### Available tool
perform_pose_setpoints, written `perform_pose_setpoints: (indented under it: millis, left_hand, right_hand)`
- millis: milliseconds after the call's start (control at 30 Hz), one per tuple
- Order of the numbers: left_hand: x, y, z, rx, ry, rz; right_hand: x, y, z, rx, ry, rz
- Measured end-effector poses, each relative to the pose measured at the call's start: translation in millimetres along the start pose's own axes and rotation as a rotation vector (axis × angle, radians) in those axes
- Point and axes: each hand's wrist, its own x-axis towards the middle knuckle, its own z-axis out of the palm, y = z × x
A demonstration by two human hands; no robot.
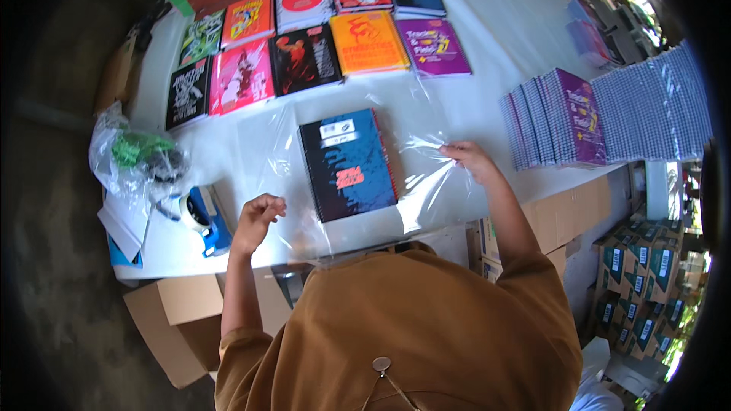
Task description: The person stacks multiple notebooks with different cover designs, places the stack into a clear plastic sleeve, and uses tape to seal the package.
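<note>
A spiral-bound notebook (350, 164) with a dark blue and black cover lies slightly tilted on the table in front of me. Clear plastic film (426, 183) spreads around it, creased and shining on the right side. My right hand (466, 158) pinches the film's right part between thumb and fingers. On the other side, my left hand (261, 221) is closed, its curled fingers at the film's left edge near the notebook's lower corner. Neither hand touches the notebook itself.
Several colourful notebooks (304, 58) lie in two rows on the white-covered table (506, 46). A long notebook stack (643, 106) stands at right. At left are a blue tape dispenser (209, 221) and a clear bag (137, 148) with green contents. Cardboard boxes (179, 308) sit below.
</note>
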Motion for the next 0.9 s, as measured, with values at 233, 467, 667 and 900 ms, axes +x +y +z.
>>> perform_pose_setpoints:
  millis: [233,467,667,900]
  left_hand:
    - [16.7,12.7,13.4,0.136,0.089,0.439]
    - [49.2,25.8,68.4,-0.053,-0.092,0.395]
    - [63.4,35.6,115.8,0.317,0.06,0.614]
    - [78.5,20.2,131.2,0.85,0.009,0.587]
  right_hand:
    - [0.8,-33.4,-10.6,-0.279,-0.252,-0.167]
    - [22.9,-16.7,64.8,-0.138,-0.337,-0.712]
    - [-3.3,-12.9,153.2,0.498,-0.264,-0.686]
    - [-2.7,-5.4,188.2,0.31,-0.073,-0.686]
